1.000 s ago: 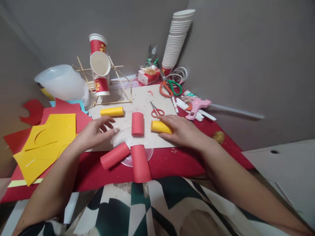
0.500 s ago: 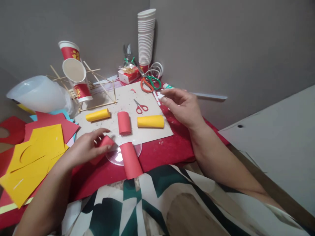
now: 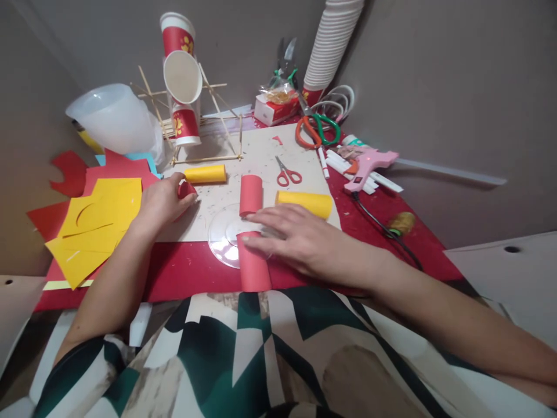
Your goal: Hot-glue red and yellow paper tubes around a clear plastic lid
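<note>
My left hand is closed around a red paper tube, mostly hidden by the fingers, beside a yellow paper tube. My right hand reaches in from the right with fingers stretched out and apart. Its fingertips are over a clear plastic disc, between an upper red tube and a lower red tube. The thumb overlaps the lower tube's top end; I cannot tell whether it presses on it. Behind that hand lies another yellow tube, partly covered.
Small scissors lie on the pale board. A stick frame with paper cups stands at the back. Yellow paper sheets pile up at left. At right sit a pink glue gun with its cord, glue sticks and larger scissors.
My right hand has moved from the board's right edge to the red tubes in the middle. My left hand has shifted forward with its red tube. The view has turned, showing the glue gun.
</note>
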Demonstrator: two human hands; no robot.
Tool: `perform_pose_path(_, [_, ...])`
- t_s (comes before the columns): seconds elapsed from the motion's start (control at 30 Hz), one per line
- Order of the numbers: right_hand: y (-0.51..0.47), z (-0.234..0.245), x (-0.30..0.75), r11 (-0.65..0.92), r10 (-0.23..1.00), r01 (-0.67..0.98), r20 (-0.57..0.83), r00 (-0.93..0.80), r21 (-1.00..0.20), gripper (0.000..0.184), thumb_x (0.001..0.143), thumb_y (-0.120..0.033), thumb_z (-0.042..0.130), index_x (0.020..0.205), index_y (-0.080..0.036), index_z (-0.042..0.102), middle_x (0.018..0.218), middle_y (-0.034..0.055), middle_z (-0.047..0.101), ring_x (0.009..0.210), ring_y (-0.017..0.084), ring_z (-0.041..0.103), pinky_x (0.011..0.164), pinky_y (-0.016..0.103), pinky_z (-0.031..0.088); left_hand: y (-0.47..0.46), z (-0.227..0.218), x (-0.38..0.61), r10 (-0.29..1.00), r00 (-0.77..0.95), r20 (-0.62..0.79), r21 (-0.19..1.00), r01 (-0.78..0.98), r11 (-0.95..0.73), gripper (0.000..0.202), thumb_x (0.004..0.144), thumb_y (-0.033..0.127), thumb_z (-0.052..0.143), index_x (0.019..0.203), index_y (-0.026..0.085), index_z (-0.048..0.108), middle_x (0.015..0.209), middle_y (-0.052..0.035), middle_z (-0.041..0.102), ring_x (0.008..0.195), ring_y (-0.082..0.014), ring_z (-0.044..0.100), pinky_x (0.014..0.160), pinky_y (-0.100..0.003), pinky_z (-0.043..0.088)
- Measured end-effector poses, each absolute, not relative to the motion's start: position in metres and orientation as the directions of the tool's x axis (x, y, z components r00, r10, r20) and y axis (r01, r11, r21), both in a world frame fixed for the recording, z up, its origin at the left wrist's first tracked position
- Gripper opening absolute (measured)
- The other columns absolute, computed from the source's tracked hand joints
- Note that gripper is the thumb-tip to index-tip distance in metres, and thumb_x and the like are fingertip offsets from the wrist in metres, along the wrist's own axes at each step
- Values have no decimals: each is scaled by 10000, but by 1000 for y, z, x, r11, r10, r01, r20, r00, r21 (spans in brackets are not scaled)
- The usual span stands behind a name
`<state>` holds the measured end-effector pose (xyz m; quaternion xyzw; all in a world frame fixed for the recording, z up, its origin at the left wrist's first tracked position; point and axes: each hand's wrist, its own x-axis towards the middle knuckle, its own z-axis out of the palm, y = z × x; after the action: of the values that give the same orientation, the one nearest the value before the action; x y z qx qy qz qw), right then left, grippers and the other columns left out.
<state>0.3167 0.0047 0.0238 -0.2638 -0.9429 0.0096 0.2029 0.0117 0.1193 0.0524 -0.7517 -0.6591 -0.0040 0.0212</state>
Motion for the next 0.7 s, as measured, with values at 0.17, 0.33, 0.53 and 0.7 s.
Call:
perform_pose_path(0.17, [-1,21,296,901,404,432,300,-864,32,336,1041,-103,480,1285,-195,692,1470,170,650,1375,314,596,1101,550,477,106,55,22,950,225,215,0,973,-231,504,950,458,584,1363,174,640,1218,-192,754,1120,-393,715,869,-448,544])
perform_pose_path(0.33, [5,15,297,913,391,403,404,-827,-60,273,1017,-153,515,1219,-114,694,1331,184,731,1294,347,652,1088,558,495,98,46,52,934,326,146,259,899,-354,521,958,475,600,1398,196,595,1168,-111,774,967,-269,748,849,-360,537])
perform_pose_path(0.53, [6,29,319,770,605,220,575,-551,-599,420,902,-251,744,1306,-227,632,1250,125,762,1161,256,726,1009,432,585,106,42,103,911,413,-17,250,884,-396,744,939,616,590,1517,163,468,1042,-149,784,1026,-377,736,863,-442,537])
perform_pose_path(0.7, [9,27,333,457,879,138,423,-218,-879,390,793,-401,863,1117,-245,713,1133,90,785,1038,289,761,924,447,625,124,43,121,883,463,-75,318,851,-419,796,876,516,649,1544,135,446,1011,-160,775,1011,-381,729,851,-437,540])
